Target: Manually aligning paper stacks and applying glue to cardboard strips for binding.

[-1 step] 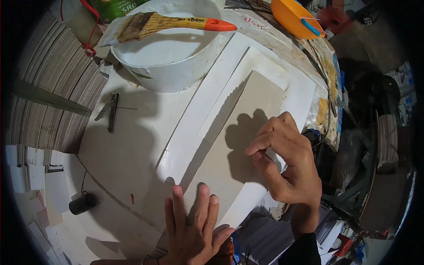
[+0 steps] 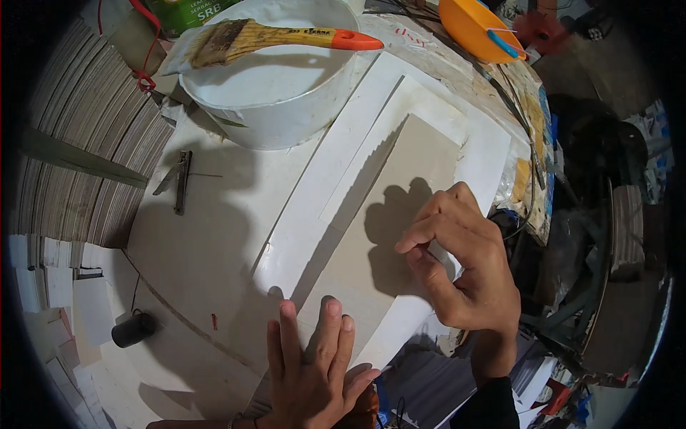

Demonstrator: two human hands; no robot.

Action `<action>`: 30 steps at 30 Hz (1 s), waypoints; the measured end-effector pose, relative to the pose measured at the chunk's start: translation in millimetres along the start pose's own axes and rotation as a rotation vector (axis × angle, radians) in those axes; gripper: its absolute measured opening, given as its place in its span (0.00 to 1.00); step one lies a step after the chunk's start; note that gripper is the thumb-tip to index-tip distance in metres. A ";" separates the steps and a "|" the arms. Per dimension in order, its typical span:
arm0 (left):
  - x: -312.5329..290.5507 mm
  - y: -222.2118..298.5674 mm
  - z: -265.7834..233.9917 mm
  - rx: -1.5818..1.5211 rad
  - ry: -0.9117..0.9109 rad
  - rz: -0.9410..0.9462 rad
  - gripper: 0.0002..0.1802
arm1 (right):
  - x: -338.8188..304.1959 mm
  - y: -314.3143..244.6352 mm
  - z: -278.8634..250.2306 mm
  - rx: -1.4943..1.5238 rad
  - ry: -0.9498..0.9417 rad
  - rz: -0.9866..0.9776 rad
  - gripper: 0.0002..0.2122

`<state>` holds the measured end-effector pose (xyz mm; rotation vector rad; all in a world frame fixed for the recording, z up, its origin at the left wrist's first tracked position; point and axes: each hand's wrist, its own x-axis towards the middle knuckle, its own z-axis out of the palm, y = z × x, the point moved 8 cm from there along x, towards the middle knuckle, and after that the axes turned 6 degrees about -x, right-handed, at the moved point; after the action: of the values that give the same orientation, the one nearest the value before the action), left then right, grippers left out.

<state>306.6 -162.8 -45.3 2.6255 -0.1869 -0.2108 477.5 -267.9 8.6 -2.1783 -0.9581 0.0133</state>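
A long grey-beige cardboard strip [image 2: 421,146] lies at a slant over white sheets [image 2: 300,232] on the work table. Spread fingers of my left hand [image 2: 314,372] rest flat at the strip's near end, where its surface looks paler. Over the strip's right edge is my right hand [image 2: 468,261], its fingers curled and the thumb tip close to the index finger. Whatever that pinch may hold is hidden or too small to make out. The right hand casts a dark shadow on the strip.
A white bucket [image 2: 286,118] stands behind, a wide paintbrush [image 2: 264,39] across its rim. Left are stacked boards [image 2: 64,93], a nail clipper [image 2: 183,182] and a black cylinder [image 2: 133,329]. An orange basin [image 2: 468,32] sits far right, near cables [image 2: 525,107].
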 end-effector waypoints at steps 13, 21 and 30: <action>2.2 -0.9 -0.5 -0.025 0.006 -0.010 0.47 | -2.2 13.0 27.4 0.049 -0.197 0.063 0.06; 2.0 -2.3 -0.5 -0.069 0.020 -0.018 0.48 | -0.8 16.2 37.3 0.052 -0.272 0.118 0.09; 2.3 -0.7 -1.6 -0.089 0.028 -0.013 0.49 | -0.3 16.0 38.9 0.036 -0.256 0.094 0.08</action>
<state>309.2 -161.9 -44.5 2.5404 -0.1468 -0.1823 476.2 -250.7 -29.8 -2.2225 -0.9851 0.3590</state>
